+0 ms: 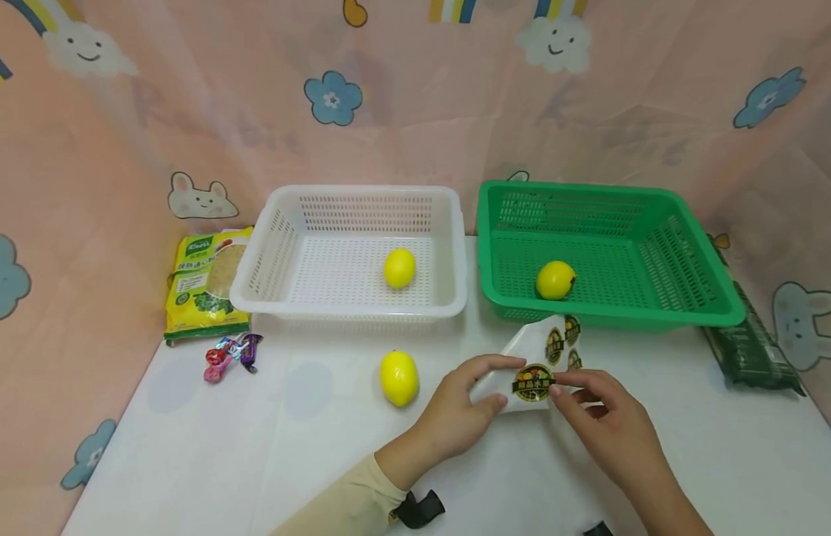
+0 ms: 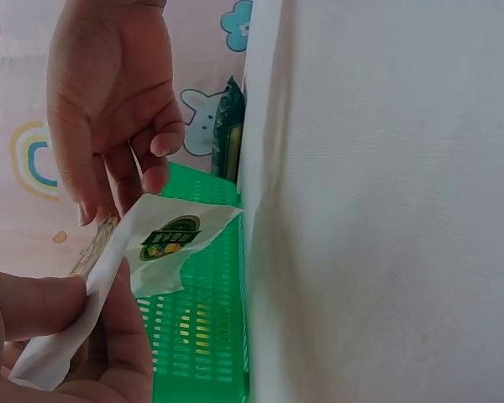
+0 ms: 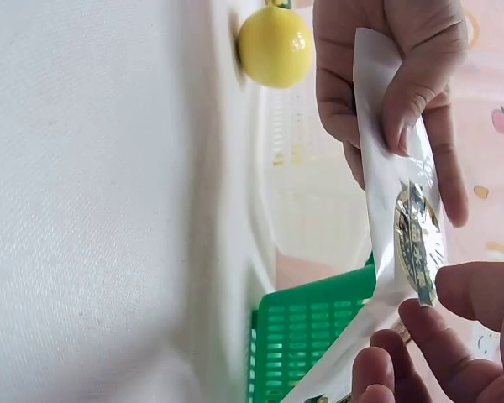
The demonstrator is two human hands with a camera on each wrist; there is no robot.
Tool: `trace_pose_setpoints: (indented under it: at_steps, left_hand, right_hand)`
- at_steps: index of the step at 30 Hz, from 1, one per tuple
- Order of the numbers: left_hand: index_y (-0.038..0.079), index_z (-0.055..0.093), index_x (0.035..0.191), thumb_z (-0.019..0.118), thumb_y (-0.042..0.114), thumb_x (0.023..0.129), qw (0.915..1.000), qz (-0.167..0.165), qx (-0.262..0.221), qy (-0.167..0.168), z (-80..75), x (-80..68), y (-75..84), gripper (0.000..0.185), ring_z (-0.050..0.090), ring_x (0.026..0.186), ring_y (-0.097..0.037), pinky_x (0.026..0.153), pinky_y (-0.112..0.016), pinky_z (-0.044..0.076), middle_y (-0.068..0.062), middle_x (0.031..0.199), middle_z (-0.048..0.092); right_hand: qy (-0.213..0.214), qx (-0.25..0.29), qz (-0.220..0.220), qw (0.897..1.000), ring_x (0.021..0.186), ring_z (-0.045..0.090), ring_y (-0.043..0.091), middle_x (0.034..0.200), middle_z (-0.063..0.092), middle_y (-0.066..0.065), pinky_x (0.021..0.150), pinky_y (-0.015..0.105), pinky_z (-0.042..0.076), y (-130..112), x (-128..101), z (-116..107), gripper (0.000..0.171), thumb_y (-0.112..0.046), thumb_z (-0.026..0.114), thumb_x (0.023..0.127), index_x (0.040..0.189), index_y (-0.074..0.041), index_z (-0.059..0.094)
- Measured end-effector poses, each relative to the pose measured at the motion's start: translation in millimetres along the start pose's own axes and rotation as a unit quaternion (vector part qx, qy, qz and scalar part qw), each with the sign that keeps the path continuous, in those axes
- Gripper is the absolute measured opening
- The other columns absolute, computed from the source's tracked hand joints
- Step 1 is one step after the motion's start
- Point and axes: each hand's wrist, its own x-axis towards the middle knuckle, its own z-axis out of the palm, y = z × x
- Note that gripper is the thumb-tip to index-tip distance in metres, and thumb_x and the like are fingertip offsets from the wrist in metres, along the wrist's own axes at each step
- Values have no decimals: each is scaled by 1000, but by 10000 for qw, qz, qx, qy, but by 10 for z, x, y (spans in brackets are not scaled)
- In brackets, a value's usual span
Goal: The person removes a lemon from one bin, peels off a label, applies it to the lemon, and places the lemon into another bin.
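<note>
A white sheet of round stickers (image 1: 532,344) is held over the table in front of the green basket. My left hand (image 1: 452,417) grips its left side between thumb and fingers. At the edge of one black-and-gold fruit sticker (image 1: 534,383), my right hand (image 1: 613,424) pinches with thumb and index finger. In the right wrist view this sticker (image 3: 417,239) stands partly raised from the sheet. A yellow lemon (image 1: 398,378) lies on the table left of my left hand. Another lemon (image 1: 399,268) sits in the white basket, and a third yellow fruit (image 1: 555,280) in the green one.
The white basket (image 1: 288,307) and the green basket (image 1: 657,318) stand side by side at the back. On the left are a yellow food packet (image 1: 208,283) and several wrapped candies (image 1: 231,357). A dark green packet (image 1: 753,346) lies at the right edge.
</note>
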Motion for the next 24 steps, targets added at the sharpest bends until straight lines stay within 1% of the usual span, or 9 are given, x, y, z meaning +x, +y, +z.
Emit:
trace_pose_setpoints:
  at_steps: [4,6,9,12,15,17,19,20,24]
  left_hand:
    - [28,68,140,67,-3,98,9999,-73,-85,-40,24,-6,-6,52,51,137,-10,112,-38,42,11,147,60]
    - [29,67,141,70,-1,98,9998,-63,-132,-142,51,6,11,52,50,138,-8,113,-36,41,13,148,58]
    - [29,64,144,73,3,97,9996,88,31,-250,90,35,54,54,48,139,-7,114,-35,41,14,149,56]
    - [27,61,148,74,5,97,9985,219,468,-173,106,63,90,57,47,141,-9,116,-36,40,10,151,54]
    - [26,52,157,77,13,98,9936,117,1123,-73,102,59,85,65,38,150,-20,118,-44,39,-1,164,40]
    - [27,44,162,79,22,98,9862,80,1652,-32,90,36,72,74,26,156,-29,121,-53,32,-7,172,24]
    - [30,39,165,81,32,97,9749,129,2221,42,65,0,59,79,15,158,-36,122,-59,26,-11,175,10]
    - [30,40,164,81,35,96,9682,202,2490,115,44,-20,57,79,12,158,-38,121,-61,25,-12,176,7]
    - [27,53,155,81,36,95,9413,542,3264,662,-109,-117,82,67,18,154,-39,115,-61,25,-12,174,16]
  right_hand:
    - [277,110,-82,9995,92,61,-4,125,70,8,75,13,51,8,-22,11,24,-28,76,102,119,-12,78]
    - [469,73,-124,9988,98,58,-8,123,71,5,81,8,47,17,-28,-13,20,-27,76,102,114,-12,78]
    - [877,150,-89,9960,108,54,-12,123,68,-2,93,4,41,29,-32,-77,18,-24,75,102,109,-8,77]
    - [1370,569,-32,9889,116,52,-11,122,65,-11,101,6,39,43,-19,-145,16,-16,75,101,105,-1,74]
    - [1661,1083,1,9801,119,55,-5,120,64,-17,103,9,41,53,-11,-195,14,-8,75,100,104,5,71]
    - [1688,1199,67,9783,120,55,-4,120,64,-20,103,9,41,61,-13,-218,14,-7,74,100,104,5,71]
    - [1640,1215,150,9788,121,54,-4,120,64,-21,103,9,41,66,-14,-234,15,-9,74,101,105,4,71]
    - [1590,1197,192,9798,121,53,-4,120,64,-22,103,9,41,72,-15,-237,16,-11,73,102,105,4,71]
    - [1392,1075,317,9839,121,52,-7,121,63,-23,102,7,40,91,-29,-240,22,-18,73,103,107,4,71]
